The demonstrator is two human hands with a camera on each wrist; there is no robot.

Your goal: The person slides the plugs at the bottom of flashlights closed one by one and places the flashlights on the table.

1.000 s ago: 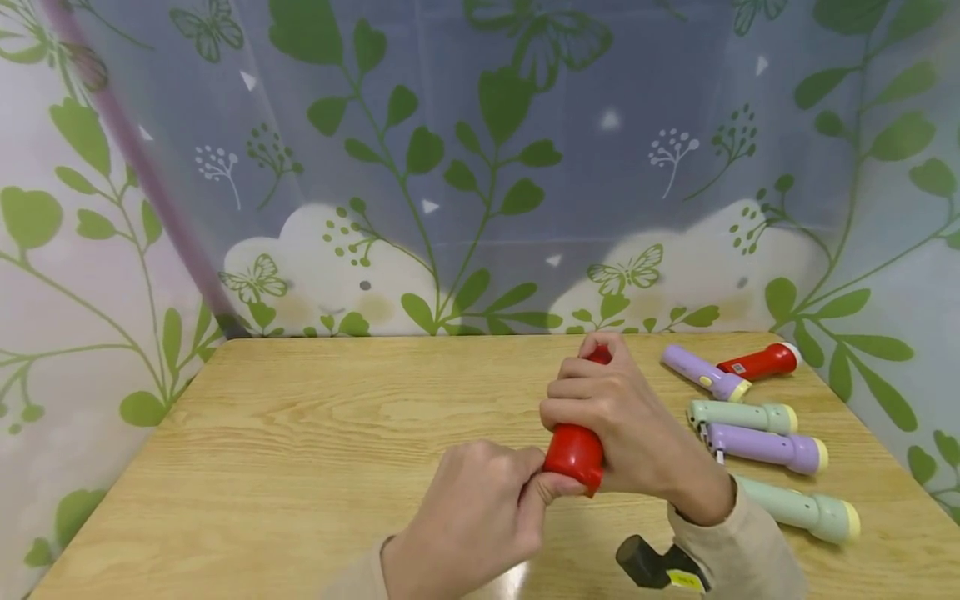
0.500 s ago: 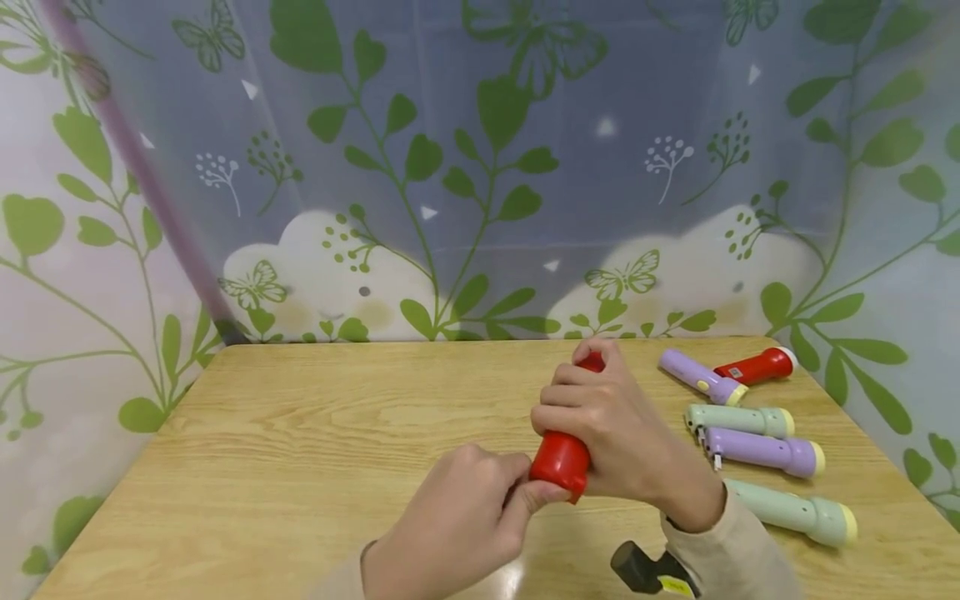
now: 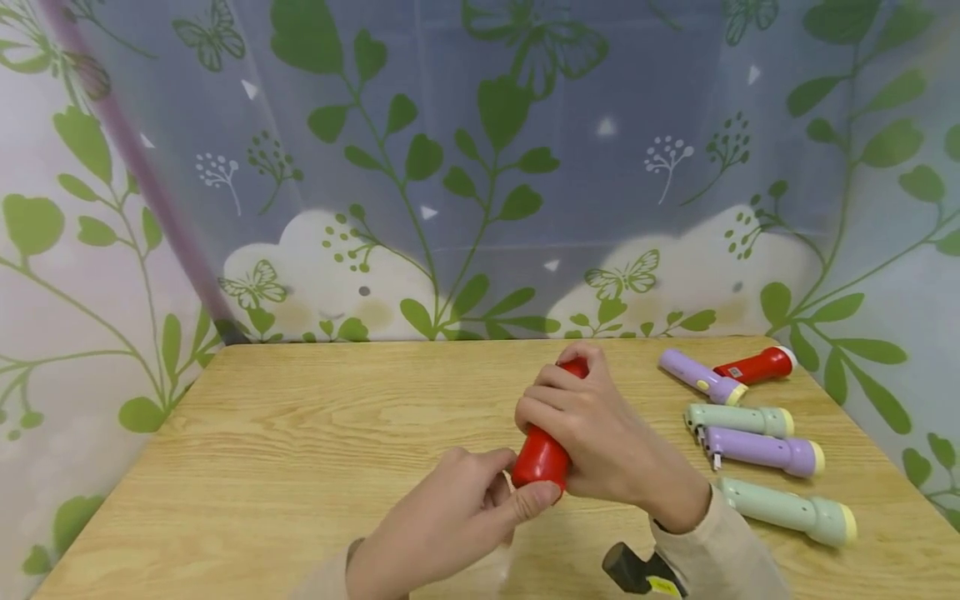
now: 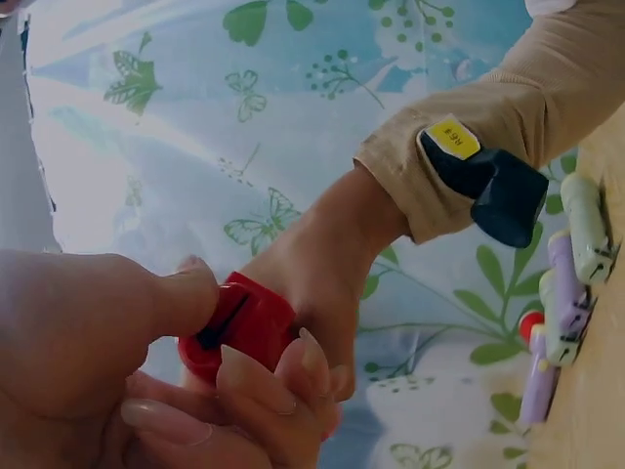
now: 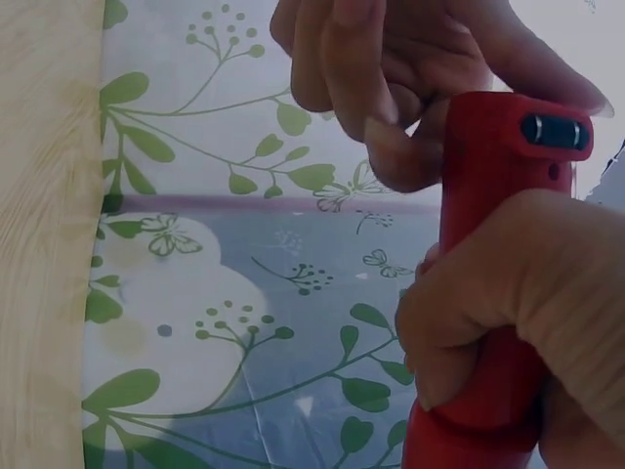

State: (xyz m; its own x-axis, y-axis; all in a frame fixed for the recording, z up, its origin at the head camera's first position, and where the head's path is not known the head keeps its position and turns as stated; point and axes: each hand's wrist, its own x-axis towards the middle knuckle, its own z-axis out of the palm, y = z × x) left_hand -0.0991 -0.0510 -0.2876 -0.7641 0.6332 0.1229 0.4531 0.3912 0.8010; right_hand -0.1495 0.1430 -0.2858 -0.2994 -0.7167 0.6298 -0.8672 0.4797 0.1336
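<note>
A red flashlight [image 3: 542, 460] is tilted above the table, its near end toward my left hand. My right hand [image 3: 600, 442] grips its body, fingers wrapped around it. My left hand [image 3: 442, 521] pinches the near end, thumb across the end and forefinger at the side. In the right wrist view, a dark recess with two metal prongs [image 5: 557, 131] shows at this end, beside the left thumb. The left wrist view shows the red end [image 4: 264, 311] with a black slot, partly covered by left fingers. The flashlight's middle is hidden under the right hand.
On the table's right side lie a purple flashlight [image 3: 693, 372] by a red one [image 3: 765, 365], then a pale green one [image 3: 742, 419], a purple one [image 3: 765, 451] and another green one [image 3: 787, 510]. A black wrist mount [image 3: 630, 568] hangs at the right sleeve.
Both hands have shifted left with the red flashlight, and it stands at a different tilt. The left thumb has slid across its near end. The flashlights on the table stay put.
</note>
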